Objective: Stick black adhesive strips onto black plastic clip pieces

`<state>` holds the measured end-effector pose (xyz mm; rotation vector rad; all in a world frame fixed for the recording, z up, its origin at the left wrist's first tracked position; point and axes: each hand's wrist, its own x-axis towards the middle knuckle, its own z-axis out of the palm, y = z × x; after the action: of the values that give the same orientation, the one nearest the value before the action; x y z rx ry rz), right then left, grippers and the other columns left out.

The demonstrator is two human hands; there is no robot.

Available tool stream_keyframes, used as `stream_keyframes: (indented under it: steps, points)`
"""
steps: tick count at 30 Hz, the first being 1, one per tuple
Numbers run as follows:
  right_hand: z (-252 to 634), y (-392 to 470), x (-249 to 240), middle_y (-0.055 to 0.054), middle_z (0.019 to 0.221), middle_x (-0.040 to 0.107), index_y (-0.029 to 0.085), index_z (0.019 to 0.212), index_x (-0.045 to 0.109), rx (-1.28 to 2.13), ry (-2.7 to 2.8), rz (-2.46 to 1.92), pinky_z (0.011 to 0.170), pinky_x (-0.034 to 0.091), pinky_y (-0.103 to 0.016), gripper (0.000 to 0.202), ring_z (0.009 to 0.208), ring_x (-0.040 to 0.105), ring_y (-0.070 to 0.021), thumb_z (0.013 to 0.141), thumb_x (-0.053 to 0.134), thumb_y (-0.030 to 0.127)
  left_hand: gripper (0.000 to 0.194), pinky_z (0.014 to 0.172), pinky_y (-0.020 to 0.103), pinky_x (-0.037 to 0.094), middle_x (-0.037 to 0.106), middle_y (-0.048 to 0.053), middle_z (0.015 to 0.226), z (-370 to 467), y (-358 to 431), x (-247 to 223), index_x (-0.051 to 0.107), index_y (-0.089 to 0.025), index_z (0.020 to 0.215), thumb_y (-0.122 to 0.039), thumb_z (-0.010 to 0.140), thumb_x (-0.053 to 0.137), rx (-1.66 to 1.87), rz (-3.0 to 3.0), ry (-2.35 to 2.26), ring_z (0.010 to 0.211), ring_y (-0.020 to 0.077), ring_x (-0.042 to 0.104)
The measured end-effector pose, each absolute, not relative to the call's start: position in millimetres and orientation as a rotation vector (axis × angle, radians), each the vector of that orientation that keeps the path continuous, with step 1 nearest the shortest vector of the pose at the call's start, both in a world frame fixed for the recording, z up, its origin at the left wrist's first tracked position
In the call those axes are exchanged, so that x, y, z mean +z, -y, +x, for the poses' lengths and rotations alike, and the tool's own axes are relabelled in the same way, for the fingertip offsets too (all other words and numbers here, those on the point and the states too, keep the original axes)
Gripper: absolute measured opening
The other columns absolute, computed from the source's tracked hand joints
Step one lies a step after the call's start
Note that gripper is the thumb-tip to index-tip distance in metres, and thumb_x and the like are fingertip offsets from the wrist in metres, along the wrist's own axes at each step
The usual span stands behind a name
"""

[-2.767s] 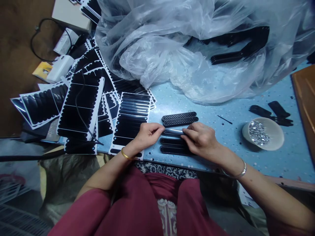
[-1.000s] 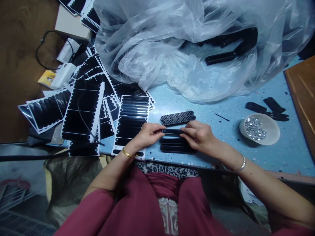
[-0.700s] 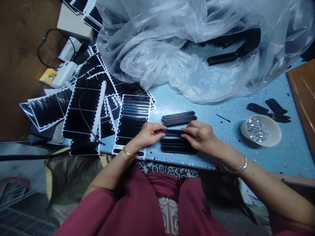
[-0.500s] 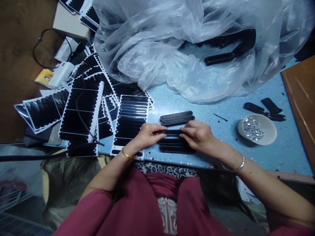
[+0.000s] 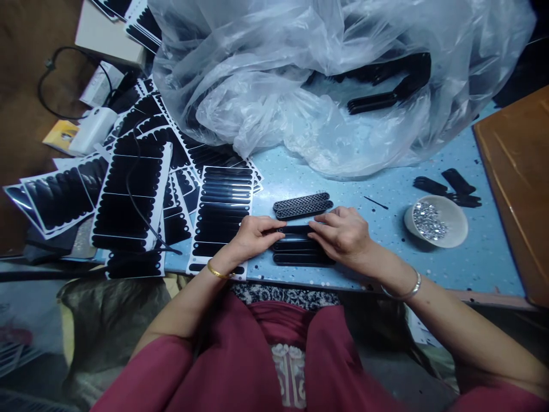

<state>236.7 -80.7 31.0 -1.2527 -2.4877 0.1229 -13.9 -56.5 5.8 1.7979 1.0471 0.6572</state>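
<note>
Between my two hands lies a long narrow black strip (image 5: 297, 229). The fingers of my left hand (image 5: 257, 236) pinch its left end, and my right hand (image 5: 341, 233) is closed on its right end. Just below are several black flat pieces (image 5: 302, 260), stacked side by side, partly under my right hand. Two black pieces with a perforated pattern (image 5: 302, 206) rest right above the strip. Left of my left hand lies a white-backed sheet of black rounded strips (image 5: 223, 214).
More sticker sheets (image 5: 128, 194) and a cable crowd the left. Clear plastic bags (image 5: 274, 86) holding black parts cover the back of the blue table (image 5: 377, 257). At right are a white bowl (image 5: 457, 224) of small shiny pieces, loose black parts (image 5: 458, 182) and a thin black stick (image 5: 376, 202).
The whole view has shifted, so the table's contents appear further left. Both hands keep their hold on the black strip, with barely any movement of the fingers.
</note>
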Motion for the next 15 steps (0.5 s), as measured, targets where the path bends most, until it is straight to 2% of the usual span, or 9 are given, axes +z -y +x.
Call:
stream_keyframes:
  steps: [3, 10, 15]
  points:
    - [240, 79, 30, -0.007, 0.073, 0.065, 0.017, 0.099, 0.074, 0.163, 2.474, -1.244, 0.063, 0.035, -0.032, 0.021, 0.07, 0.053, -0.0188, 0.092, 0.059, 0.029, 0.023, 0.069, 0.025, 0.053, 0.077, 0.008, 0.088, -14, 56, 6, 0.076, -0.017, 0.103, -0.021, 0.081, 0.071, 0.654, 1.793, -1.042, 0.073, 0.0155, 0.069]
    - [250, 75, 27, -0.006, 0.076, 0.063, 0.016, 0.097, 0.07, 0.532, 2.323, -1.147, 0.061, 0.047, -0.028, 0.016, 0.067, 0.058, -0.0157, 0.092, 0.056, 0.024, 0.023, 0.07, 0.026, 0.054, 0.077, 0.009, 0.09, -14, 56, 4, 0.077, -0.016, 0.102, -0.021, 0.08, 0.071, 0.661, 1.789, -1.041, 0.076, 0.0173, 0.071]
    - [257, 76, 28, -0.005, 0.078, 0.063, 0.015, 0.096, 0.07, 0.562, 2.271, -1.164, 0.06, 0.05, -0.028, 0.014, 0.067, 0.06, -0.0152, 0.09, 0.06, 0.022, 0.024, 0.068, 0.026, 0.054, 0.077, 0.009, 0.091, -14, 55, 4, 0.077, -0.016, 0.102, -0.021, 0.08, 0.071, 0.651, 1.777, -1.046, 0.076, 0.0175, 0.071]
